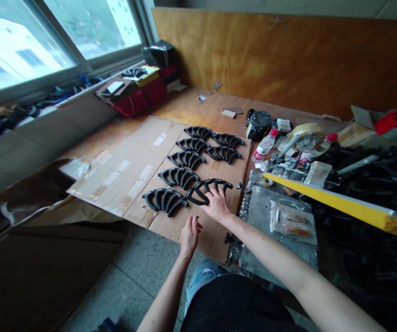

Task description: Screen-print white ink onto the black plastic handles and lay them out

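Observation:
My right hand reaches over a black curved part with an arched bar and several ribs, its fingers closed on the near side of it. The part lies on a flattened cardboard sheet. My left hand is held just nearer to me, over the cardboard's front edge, fingers loosely extended with nothing in them. Touching or very close to the handled part is another black ribbed part at the left. Several similar parts sit in two columns farther back, their ribs fanned close together.
Right of the cardboard are a grey board with a plastic bag, a yellow bar, a red-capped bottle and a heap of black parts. Red boxes stand by the window. A wooden panel closes the back.

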The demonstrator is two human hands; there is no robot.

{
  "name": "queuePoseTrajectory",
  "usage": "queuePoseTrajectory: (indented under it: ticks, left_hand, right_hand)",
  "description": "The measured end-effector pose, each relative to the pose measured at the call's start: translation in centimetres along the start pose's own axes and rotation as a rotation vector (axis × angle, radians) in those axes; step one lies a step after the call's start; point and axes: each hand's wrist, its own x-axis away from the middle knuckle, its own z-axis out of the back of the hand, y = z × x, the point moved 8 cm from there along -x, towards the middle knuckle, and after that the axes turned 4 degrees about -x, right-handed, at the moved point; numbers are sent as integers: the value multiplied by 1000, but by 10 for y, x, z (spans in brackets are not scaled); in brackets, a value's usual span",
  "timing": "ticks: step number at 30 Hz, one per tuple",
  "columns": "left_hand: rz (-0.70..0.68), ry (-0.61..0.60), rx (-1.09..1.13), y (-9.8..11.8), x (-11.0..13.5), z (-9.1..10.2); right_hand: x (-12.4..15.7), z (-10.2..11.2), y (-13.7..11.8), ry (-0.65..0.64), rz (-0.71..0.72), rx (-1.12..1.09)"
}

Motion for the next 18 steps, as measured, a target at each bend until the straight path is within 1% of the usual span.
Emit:
queuePoseTrajectory:
  ticks: [2, 4, 6, 8, 9, 11, 14, 17, 18]
  left_hand:
    - [-58, 32, -93, 10, -14, -5]
    - [-113, 57, -168, 15, -23, -12]
    - [-199, 87, -291, 18, -27, -18]
    - [-277, 114, -415, 18, -28, -22]
    - [-298, 123, -458, 17, -28, -23]
    - [-297, 115, -496, 14, -29, -25]
    - [-244, 66, -543, 10, -30, -27]
    - [-156, -2, -611, 5, -33, -28]
    - [-134, -20, -636, 4, -34, -29]
  right_hand:
    - [-36, 18, 24, 58, -115, 12]
    - [-67, 25, 50, 70, -243, 34]
    - [-89, 22, 71, 34, -340, 48]
    - [-105, 11, 84, -16, -395, 52]
    - [-111, 6, 88, -28, -410, 49]
    - [-121, 0, 91, -16, -429, 38]
    - [-127, -1, 91, 18, -426, -1]
    - [-118, 1, 90, -2, -356, -51]
    - [-111, 5, 89, 19, -313, -52]
